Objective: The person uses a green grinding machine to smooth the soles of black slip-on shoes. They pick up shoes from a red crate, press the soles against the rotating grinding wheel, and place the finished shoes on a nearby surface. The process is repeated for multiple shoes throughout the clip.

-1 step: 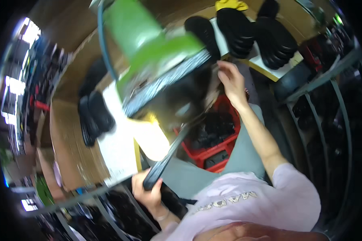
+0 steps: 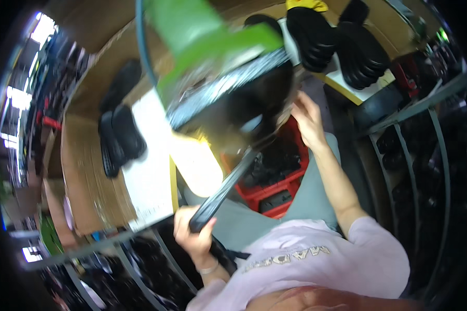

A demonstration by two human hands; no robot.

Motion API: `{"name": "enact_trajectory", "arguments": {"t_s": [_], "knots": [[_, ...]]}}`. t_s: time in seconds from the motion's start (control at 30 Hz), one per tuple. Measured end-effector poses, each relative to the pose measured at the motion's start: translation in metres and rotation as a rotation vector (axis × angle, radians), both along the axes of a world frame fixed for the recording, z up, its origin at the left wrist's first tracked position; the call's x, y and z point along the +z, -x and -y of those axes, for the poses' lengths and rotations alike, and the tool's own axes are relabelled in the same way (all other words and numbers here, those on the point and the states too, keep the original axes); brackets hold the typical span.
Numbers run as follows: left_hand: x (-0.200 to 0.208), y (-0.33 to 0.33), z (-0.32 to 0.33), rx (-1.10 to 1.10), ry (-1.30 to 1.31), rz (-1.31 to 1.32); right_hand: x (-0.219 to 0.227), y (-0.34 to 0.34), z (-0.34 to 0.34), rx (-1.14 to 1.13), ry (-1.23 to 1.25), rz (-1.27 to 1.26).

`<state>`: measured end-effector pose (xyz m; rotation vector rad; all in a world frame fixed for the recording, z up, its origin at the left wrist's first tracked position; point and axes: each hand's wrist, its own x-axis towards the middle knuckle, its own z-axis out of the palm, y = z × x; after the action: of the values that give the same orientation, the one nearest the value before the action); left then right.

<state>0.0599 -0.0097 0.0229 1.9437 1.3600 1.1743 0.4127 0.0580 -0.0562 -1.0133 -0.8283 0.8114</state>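
Observation:
My left hand grips the near end of a long black piece, seen edge-on and looking like a shoe sole. The piece slants up under a green machine, where its far end is hidden. Along the machine's lower edge runs a shiny silver covering above a dark, blurred opening. At the right end of that opening is my right hand, its fingers curled in against the brownish edge. What those fingertips pinch is hidden by blur. A bright yellow-white light glows beside the black piece.
Black soles lie stacked at the back right and left, partly on a white board. Cardboard walls surround the machine. Between my legs stands a red crate holding dark pieces. Grey metal rails flank both sides.
In the picture, the machine and both hands sit slightly farther right. My left hand and the black piece are a little higher, my right hand a little lower. The left grip is unchanged.

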Motion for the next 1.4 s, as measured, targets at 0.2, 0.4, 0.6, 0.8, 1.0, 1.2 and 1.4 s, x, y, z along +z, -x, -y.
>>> {"name": "enact_trajectory", "arguments": {"t_s": [0.2, 0.4, 0.6, 0.8, 1.0, 1.2, 1.4], "knots": [[-0.043, -0.063, -0.036, -0.202, -0.041, 0.297, -0.013, -0.004, 0.054, 0.103, -0.127, -0.034], [-0.037, -0.092, -0.062, -0.293, -0.035, 0.460, -0.001, -0.015, 0.031, -0.088, -0.100, 0.075], [-0.055, -0.059, -0.065, -0.198, -0.105, 0.381, -0.007, 0.007, 0.025, -0.111, -0.079, 0.121], [-0.060, -0.016, -0.071, -0.256, -0.083, 0.564, -0.012, 0.038, 0.028, -0.098, -0.088, 0.186], [-0.119, 0.025, -0.088, -0.298, 0.033, 0.628, 0.002, 0.068, 0.023, -0.231, -0.171, 0.383], [-0.139, 0.009, -0.104, -0.231, 0.264, 0.091, 0.018, 0.080, 0.021, -0.348, -0.264, 0.665], [-0.069, -0.116, -0.079, -0.191, -0.146, 0.226, 0.023, 0.075, 0.018, -0.359, -0.321, 0.763]]}}
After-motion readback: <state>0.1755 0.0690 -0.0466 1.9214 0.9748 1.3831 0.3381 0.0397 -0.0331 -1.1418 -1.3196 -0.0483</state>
